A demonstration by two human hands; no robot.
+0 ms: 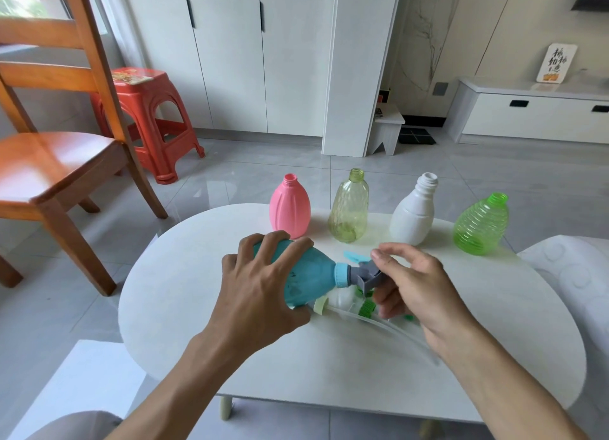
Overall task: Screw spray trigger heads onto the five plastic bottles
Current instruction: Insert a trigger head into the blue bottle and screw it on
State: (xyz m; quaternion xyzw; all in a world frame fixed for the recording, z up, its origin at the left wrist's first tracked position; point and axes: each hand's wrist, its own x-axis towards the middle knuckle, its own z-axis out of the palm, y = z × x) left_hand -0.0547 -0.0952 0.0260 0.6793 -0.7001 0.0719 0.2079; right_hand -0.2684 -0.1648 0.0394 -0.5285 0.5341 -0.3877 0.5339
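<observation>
While our left hand grips the teal bottle sideways | our right hand pinches its grey trigger head

Four bottles in row at table far edge; fifth bottle before them.

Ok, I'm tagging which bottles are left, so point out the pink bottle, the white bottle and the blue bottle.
pink bottle point(290, 209), head view, middle of its body.
white bottle point(412, 217), head view, lower body.
blue bottle point(308, 274), head view, shoulder right of the left hand point(260, 291).
</observation>
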